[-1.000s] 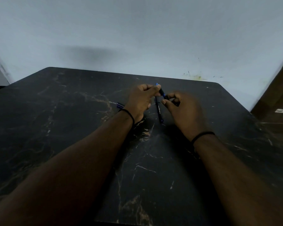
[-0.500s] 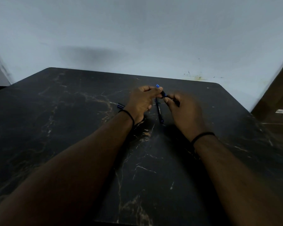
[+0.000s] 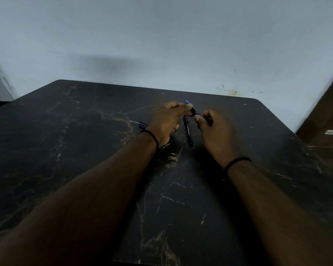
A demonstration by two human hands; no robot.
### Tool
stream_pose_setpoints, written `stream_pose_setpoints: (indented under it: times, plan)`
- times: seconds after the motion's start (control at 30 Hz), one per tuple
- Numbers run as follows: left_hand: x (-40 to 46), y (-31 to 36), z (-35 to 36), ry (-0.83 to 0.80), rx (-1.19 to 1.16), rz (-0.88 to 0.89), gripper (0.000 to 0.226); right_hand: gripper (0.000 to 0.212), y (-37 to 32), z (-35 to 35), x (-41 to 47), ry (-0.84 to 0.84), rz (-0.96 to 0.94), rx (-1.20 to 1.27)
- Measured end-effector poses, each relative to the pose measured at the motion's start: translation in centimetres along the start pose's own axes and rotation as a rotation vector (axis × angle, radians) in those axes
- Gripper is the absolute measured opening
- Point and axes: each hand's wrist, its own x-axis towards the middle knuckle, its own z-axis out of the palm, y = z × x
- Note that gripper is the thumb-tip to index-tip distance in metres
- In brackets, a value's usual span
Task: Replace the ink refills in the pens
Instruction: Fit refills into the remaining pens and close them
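Both hands meet over the far middle of a black marble table. My left hand pinches a short black pen part with a blue tip, held above the table. My right hand grips the same pen part at its right end with thumb and forefinger. Below the hands a black pen with white print lies on the table, pointing toward me. Another blue pen piece pokes out to the left of my left wrist, mostly hidden.
A pale wall rises right behind the table's far edge. A brown wooden surface stands past the table's right corner. Each wrist wears a black band.
My right hand's fingers have shifted slightly along the pen part, and both hands stay at the same spot. The pen on the table has not moved.
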Motion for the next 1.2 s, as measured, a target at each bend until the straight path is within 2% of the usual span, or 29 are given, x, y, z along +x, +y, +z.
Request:
stream_pose_setpoints:
  times: [0.1,0.23,0.37,0.47,0.53,0.63,0.73,0.87,1.0,1.1,1.2]
  plan:
    - [-0.06,0.08,-0.01,-0.002,0.014,0.000,0.015,0.024,0.07,0.17,0.15,-0.040,0.013,-0.027]
    - [-0.12,0.10,0.04,0.015,0.000,-0.012,0.025,0.018,0.02,0.41,0.15,-0.010,0.044,0.081]
    - [-0.19,0.13,-0.02,0.005,0.026,-0.015,0.026,0.027,0.29,0.34,0.02,0.022,0.046,0.040]
    - [-0.17,0.16,-0.09,0.009,0.018,-0.015,0.025,0.021,0.31,0.34,0.15,-0.031,0.037,-0.022]
    - [-0.17,0.20,-0.09,0.010,0.020,-0.013,0.024,0.030,0.15,0.64,0.25,-0.070,0.043,-0.047]
    - [-0.22,0.20,-0.10,0.004,0.024,-0.013,0.022,0.016,-0.02,0.81,0.23,-0.038,0.088,0.028]
    - [-0.20,0.12,-0.15,-0.001,0.025,-0.011,0.024,0.028,0.26,0.60,0.02,-0.014,0.086,0.029]
    - [-0.02,-0.07,-0.25,0.008,0.029,-0.008,0.026,0.021,0.22,0.20,0.07,-0.031,0.052,-0.024]
    - [0.22,-0.21,-0.29,0.032,0.020,-0.013,0.024,0.034,-0.29,0.37,0.00,-0.082,0.035,-0.050]
    - [0.22,-0.28,-0.28,0.025,0.017,-0.003,0.020,0.016,-0.41,0.43,0.01,-0.057,0.072,0.021]
    - [0.18,-0.19,-0.23,0.016,0.024,0.002,0.013,0.021,-0.03,0.32,0.02,-0.031,0.086,0.017]
